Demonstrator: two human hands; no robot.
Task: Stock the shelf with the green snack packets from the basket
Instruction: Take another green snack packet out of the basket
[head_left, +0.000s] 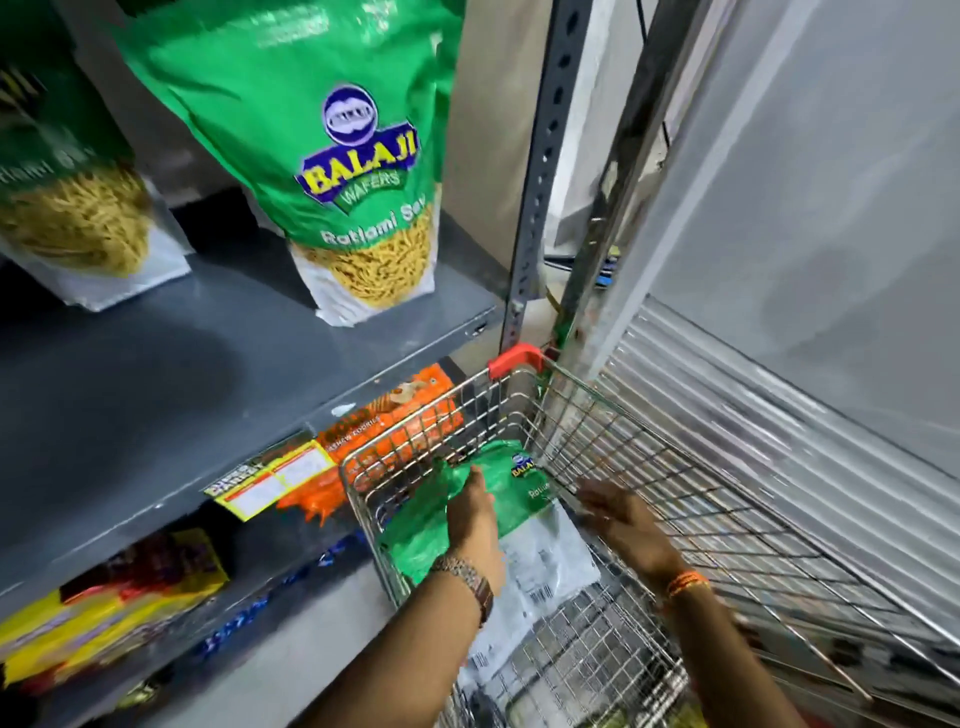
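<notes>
Green snack packet (511, 499) is lain flat in the wire basket (675, 499), long axis running away from the person, pressed under the left hand (475, 519), while the right hand (618, 519), spread and empty, is held just beside its right edge.

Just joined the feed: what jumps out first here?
A big green packet stands upright on the grey shelf at upper left, a second one left of it. Lower right, both hands reach into the wire basket: the left hand rests on a green packet, the right hand hovers beside it.
</notes>
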